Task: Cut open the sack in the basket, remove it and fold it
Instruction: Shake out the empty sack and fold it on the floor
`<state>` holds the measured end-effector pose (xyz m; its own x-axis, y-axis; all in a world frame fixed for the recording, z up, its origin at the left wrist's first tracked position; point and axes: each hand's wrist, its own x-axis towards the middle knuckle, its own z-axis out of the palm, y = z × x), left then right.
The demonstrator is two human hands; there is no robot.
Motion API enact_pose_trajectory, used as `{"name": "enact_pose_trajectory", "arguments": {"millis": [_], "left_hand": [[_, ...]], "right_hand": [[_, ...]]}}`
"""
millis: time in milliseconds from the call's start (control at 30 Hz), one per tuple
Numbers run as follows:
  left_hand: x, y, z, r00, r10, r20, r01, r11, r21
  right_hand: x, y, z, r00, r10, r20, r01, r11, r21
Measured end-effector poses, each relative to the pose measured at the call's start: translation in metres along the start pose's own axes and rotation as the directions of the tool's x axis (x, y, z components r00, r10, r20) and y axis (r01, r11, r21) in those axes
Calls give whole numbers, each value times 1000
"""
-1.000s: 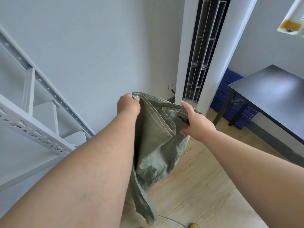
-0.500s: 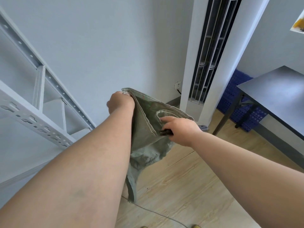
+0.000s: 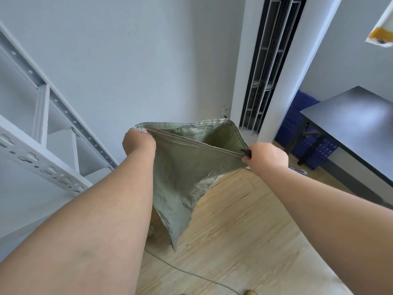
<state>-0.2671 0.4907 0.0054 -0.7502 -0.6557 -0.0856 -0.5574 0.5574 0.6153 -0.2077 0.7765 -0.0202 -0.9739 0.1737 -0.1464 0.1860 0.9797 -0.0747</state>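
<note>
A grey-green woven sack (image 3: 182, 173) hangs in the air in front of me, its stitched top edge pulled taut between both hands and its mouth gaping behind that edge. My left hand (image 3: 138, 141) is closed on the sack's left top corner. My right hand (image 3: 265, 159) pinches the right end of the same edge, and a small black object (image 3: 246, 153), too small to identify, pokes out of its fist. The sack's lower end dangles to a point above the floor. No basket is in view.
A grey metal rack (image 3: 42, 145) stands at the left against the wall. A tall white air-conditioner column (image 3: 270, 67) rises behind the sack. At the right a dark table (image 3: 359, 122) stands, with blue crates (image 3: 306, 126) under it. A thin cable (image 3: 191, 273) crosses the wooden floor.
My right hand has slid right along the sack's top edge, away from the left hand. The bunched sack is now spread wide and taut.
</note>
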Motion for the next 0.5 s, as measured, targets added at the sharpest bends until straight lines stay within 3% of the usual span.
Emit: {"name": "enact_pose_trajectory", "arguments": {"millis": [200,333,433,500], "left_hand": [[-5,7,2,991,106,-85,-111,993,-48],[-1,7,1,973,135,-189,-153,985,-83],[-1,7,14,985,170,-36,-173,981,-85],[-8,7,27,965,215,153,-191,969,-158]], "right_hand": [[-2,15,7,997,34,75,-30,998,-49],[0,27,8,977,215,5,-215,975,53],[1,18,0,943,330,-38,-298,893,337],[-4,3,-8,934,296,-198,-164,852,498]]}}
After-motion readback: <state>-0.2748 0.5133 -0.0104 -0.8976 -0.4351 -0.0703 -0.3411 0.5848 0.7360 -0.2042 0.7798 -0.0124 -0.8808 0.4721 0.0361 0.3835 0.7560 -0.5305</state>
